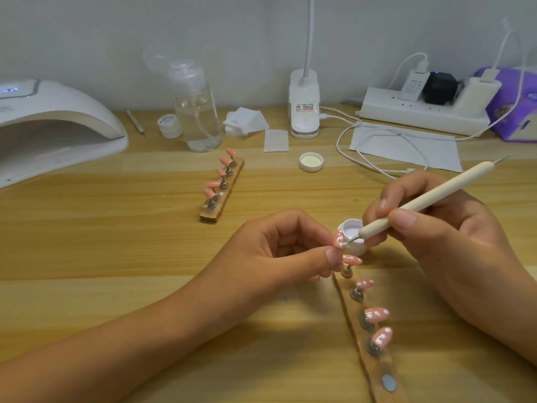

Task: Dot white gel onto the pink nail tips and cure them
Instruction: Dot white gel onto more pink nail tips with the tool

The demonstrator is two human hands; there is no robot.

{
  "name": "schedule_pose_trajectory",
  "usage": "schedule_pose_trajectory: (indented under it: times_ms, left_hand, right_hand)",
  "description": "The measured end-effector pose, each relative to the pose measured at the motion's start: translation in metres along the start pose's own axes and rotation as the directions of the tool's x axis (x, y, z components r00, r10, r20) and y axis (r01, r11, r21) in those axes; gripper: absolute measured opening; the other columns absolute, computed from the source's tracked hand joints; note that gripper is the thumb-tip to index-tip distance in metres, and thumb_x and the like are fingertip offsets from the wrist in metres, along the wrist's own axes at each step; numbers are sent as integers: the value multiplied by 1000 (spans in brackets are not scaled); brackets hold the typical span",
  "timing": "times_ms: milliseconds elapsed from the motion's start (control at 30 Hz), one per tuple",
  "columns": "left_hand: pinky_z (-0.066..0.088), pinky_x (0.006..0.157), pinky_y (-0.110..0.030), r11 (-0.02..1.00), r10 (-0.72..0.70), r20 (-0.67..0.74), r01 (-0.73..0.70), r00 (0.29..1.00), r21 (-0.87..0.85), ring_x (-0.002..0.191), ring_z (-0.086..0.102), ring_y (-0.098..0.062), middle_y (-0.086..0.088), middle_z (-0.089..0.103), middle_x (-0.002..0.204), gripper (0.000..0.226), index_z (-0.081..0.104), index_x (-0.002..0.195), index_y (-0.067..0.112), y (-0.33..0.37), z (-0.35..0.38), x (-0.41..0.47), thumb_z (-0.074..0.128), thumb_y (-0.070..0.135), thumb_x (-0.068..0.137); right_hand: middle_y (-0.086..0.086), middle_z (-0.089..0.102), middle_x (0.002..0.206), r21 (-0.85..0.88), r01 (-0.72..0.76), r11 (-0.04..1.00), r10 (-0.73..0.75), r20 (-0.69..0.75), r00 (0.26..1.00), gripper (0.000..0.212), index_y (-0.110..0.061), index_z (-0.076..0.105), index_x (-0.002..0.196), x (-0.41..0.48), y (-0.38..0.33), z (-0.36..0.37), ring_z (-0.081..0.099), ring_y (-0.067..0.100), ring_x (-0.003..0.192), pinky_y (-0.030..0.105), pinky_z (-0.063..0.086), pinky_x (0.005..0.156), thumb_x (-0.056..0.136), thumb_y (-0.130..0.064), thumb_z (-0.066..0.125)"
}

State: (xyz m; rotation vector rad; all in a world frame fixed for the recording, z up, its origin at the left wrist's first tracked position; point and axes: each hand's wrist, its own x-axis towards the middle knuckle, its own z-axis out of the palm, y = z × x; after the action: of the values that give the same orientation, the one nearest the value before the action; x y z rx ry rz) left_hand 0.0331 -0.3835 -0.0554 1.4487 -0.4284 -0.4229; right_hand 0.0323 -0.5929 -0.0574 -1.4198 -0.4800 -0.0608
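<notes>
Risks: the curing lamp sits well off at 10 o'clock, so wet dots could smear on the carry. The near rack at 5 o'clock holds four dotted tips that a wrist could brush. The open gel pot is just behind the work and easy to tip.
Pose: left hand pinches one pink tip between thumb and forefinger, probably by its stand. Right hand fingers are clamped on the dotting pen, pencil-style, point on the tip.
</notes>
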Motion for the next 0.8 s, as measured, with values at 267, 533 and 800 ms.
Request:
schedule_pose_trajectory:
  times_ms: [267,533,800]
  left_hand:
    - [51,65,-16,1000,2,-9,-2,1000,-11,68,64,-6,-1,73,76,10,71,79,18,0,1,0,69,9,79]
    - [51,66,-16,1000,10,-8,-10,1000,0,71,64,-6,0,72,77,7,69,82,15,1,1,0,69,9,79]
    - [49,66,-15,1000,14,-3,-14,1000,20,71,63,-6,0,72,78,7,70,84,16,2,1,-1,69,11,80]
  right_hand:
    - [0,68,78,-8,17,1000,-17,7,1000,24,-25,67,86,0,0,1,65,15,73,25,54,73,78,-47,74]
    - [-6,63,79,-194,67,979,-90,-111,990,4,-29,64,86,2,-2,-5,60,10,73,20,50,73,82,-29,66]
    - [-9,52,78,-623,105,775,-126,11,992,10,-25,52,87,1,3,-1,46,6,70,8,37,67,94,-31,50]
